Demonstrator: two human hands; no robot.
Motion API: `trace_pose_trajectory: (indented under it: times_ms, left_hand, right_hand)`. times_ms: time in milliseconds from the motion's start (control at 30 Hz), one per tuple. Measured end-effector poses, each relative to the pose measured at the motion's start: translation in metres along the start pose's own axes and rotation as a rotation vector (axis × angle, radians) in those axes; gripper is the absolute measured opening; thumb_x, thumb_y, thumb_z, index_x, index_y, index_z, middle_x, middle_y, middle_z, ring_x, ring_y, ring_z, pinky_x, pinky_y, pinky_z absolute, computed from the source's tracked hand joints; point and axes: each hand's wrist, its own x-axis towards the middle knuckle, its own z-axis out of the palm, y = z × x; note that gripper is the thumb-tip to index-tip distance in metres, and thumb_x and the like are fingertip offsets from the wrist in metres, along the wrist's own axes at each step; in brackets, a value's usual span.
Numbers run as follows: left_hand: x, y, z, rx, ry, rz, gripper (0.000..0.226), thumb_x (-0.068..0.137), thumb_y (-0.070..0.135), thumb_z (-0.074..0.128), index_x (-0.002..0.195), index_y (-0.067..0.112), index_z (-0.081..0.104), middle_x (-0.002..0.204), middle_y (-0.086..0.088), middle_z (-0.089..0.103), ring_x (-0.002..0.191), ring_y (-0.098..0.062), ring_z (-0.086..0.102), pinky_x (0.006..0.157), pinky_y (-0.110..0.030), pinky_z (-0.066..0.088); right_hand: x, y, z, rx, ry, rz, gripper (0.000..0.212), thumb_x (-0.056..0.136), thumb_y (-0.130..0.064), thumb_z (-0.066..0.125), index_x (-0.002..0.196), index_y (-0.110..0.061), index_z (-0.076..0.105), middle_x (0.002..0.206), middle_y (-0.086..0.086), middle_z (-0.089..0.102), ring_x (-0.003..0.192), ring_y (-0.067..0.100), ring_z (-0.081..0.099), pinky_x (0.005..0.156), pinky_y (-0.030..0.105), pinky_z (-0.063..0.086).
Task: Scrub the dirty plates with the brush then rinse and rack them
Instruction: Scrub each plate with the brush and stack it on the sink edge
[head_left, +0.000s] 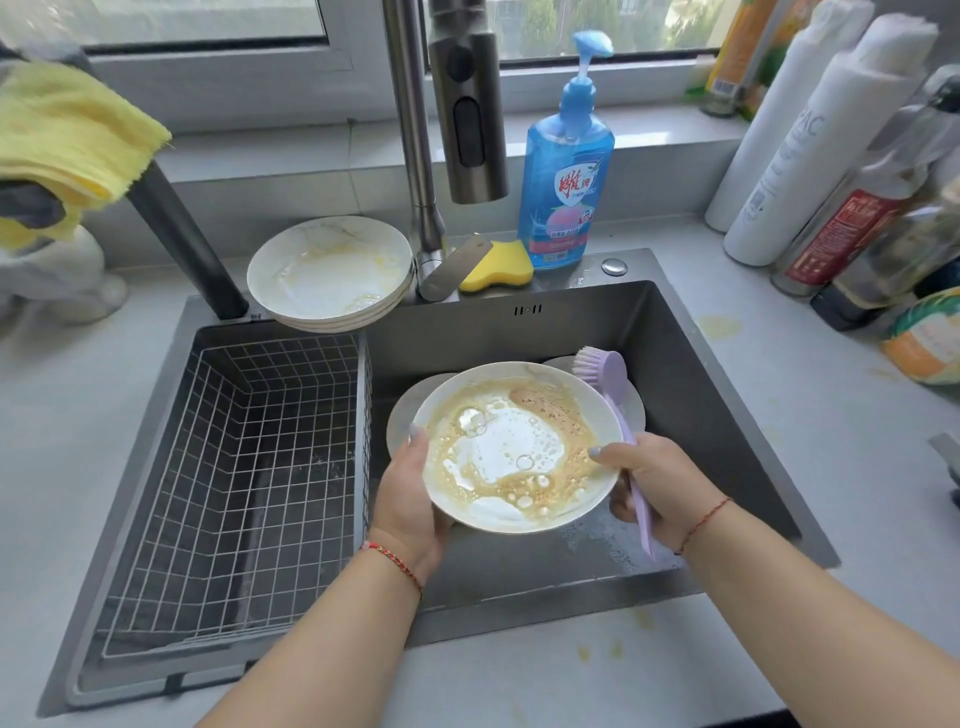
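Holding a round white plate (519, 447) awash with brown foamy liquid over the grey steel sink (701, 364), our left hand (410, 493) grips its rim. Our right hand (660, 488) clasps the lilac plastic brush (618, 415); its long handle runs away from us, bristles at the plate's far edge.

Blue pump bottle of dish soap (566, 171) stands on the grey counter (810, 415) behind the sink rim, yellow heart-shaped sponge (498, 266) just beside it at its left. Steel pull-down faucet (467, 104) rises left of the bottle. Folded yellow cloth (67, 130) hangs at far left over a white ceramic object (57, 280). White rolls and glass condiment bottles (841, 171) crowd the right side. Yellowish stains (719, 326) spot the counter.
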Motion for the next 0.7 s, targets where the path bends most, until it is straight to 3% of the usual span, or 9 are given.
trace_pose_trajectory:
  times_ms: [133, 233, 333, 400, 467, 500, 533, 600, 700]
  left_hand:
    - [-0.005, 0.0, 0.0, 0.051, -0.023, 0.026, 0.045, 0.104, 0.046, 0.033, 0.125, 0.019, 0.061, 0.116, -0.008, 0.072, 0.106, -0.028, 0.069, 0.081, -0.044, 0.058]
    - [-0.004, 0.003, -0.002, 0.486, 0.074, 0.237, 0.037, 0.105, 0.042, 0.037, 0.128, 0.023, 0.058, 0.126, 0.002, 0.066, 0.121, -0.022, 0.059, 0.102, -0.04, 0.046]
    - [-0.016, 0.006, -0.009, 1.031, 0.139, 0.607, 0.055, 0.093, 0.057, 0.04, 0.131, 0.019, 0.053, 0.125, 0.009, 0.053, 0.122, -0.011, 0.047, 0.104, -0.03, 0.034]
    - [-0.024, 0.002, -0.01, 1.242, -0.053, 0.91, 0.053, 0.084, 0.06, 0.052, 0.116, 0.018, 0.057, 0.111, 0.011, 0.055, 0.11, -0.008, 0.049, 0.108, -0.032, 0.033]
    - [-0.022, -0.011, -0.01, 1.487, -0.218, 1.139, 0.049, 0.073, 0.054, 0.071, 0.104, 0.018, 0.057, 0.099, 0.008, 0.06, 0.098, -0.009, 0.053, 0.11, -0.034, 0.034]
    - [-0.018, -0.018, -0.008, 1.603, -0.274, 1.226, 0.047, 0.067, 0.045, 0.08, 0.097, 0.018, 0.056, 0.091, 0.006, 0.061, 0.089, -0.012, 0.055, 0.104, -0.035, 0.042]
    - [-0.015, -0.022, -0.004, 1.689, -0.291, 1.315, 0.043, 0.061, 0.031, 0.084, 0.089, 0.017, 0.055, 0.081, 0.004, 0.059, 0.077, -0.017, 0.055, 0.087, -0.035, 0.05]
    - [-0.011, -0.023, 0.005, 1.746, -0.236, 1.442, 0.041, 0.053, 0.004, 0.078, 0.078, 0.015, 0.048, 0.062, 0.001, 0.05, 0.054, -0.02, 0.048, 0.051, -0.029, 0.039]
    - [-0.009, -0.018, 0.012, 1.789, -0.11, 1.58, 0.051, 0.049, 0.001, 0.074, 0.08, 0.016, 0.037, 0.05, 0.001, 0.042, 0.04, -0.019, 0.041, 0.044, -0.025, 0.02]
  right_hand:
    - [0.004, 0.0, 0.003, 0.053, 0.028, 0.009, 0.009, 0.088, -0.002, 0.05, 0.096, -0.002, 0.053, 0.088, 0.017, 0.052, 0.075, 0.032, 0.051, 0.066, 0.036, 0.049]
    - [0.008, -0.002, 0.004, 0.04, 0.097, 0.016, 0.014, 0.087, -0.004, 0.049, 0.1, -0.002, 0.054, 0.09, 0.014, 0.05, 0.078, 0.031, 0.048, 0.086, 0.046, 0.048]
    - [0.006, -0.003, 0.006, 0.026, 0.14, 0.026, 0.023, 0.086, -0.006, 0.049, 0.107, 0.001, 0.054, 0.078, 0.011, 0.045, 0.067, 0.027, 0.044, 0.064, 0.035, 0.043]
    - [0.01, 0.001, 0.006, 0.075, 0.141, 0.04, 0.028, 0.085, -0.005, 0.047, 0.112, 0.002, 0.051, 0.073, 0.004, 0.032, 0.057, 0.02, 0.031, 0.053, 0.028, 0.034]
    - [0.01, 0.002, 0.01, 0.103, 0.136, 0.037, 0.013, 0.086, -0.001, 0.044, 0.098, 0.001, 0.049, 0.067, 0.002, 0.025, 0.05, 0.017, 0.024, 0.045, 0.024, 0.028]
    - [0.009, 0.002, 0.012, 0.111, 0.129, 0.038, 0.005, 0.087, 0.001, 0.044, 0.09, -0.001, 0.046, 0.062, 0.001, 0.025, 0.046, 0.016, 0.023, 0.043, 0.023, 0.027]
    - [0.007, 0.002, 0.015, 0.121, 0.119, 0.047, 0.005, 0.087, 0.002, 0.044, 0.085, -0.002, 0.045, 0.058, 0.0, 0.025, 0.043, 0.015, 0.023, 0.041, 0.023, 0.026]
    - [0.002, 0.002, 0.021, 0.161, 0.083, 0.062, 0.009, 0.085, 0.003, 0.044, 0.08, -0.004, 0.044, 0.055, 0.001, 0.024, 0.036, 0.013, 0.024, 0.038, 0.022, 0.024]
    - [-0.007, -0.002, 0.029, 0.181, 0.026, 0.072, 0.007, 0.087, -0.002, 0.049, 0.08, -0.004, 0.047, 0.056, 0.004, 0.026, 0.035, 0.013, 0.023, 0.038, 0.02, 0.023]
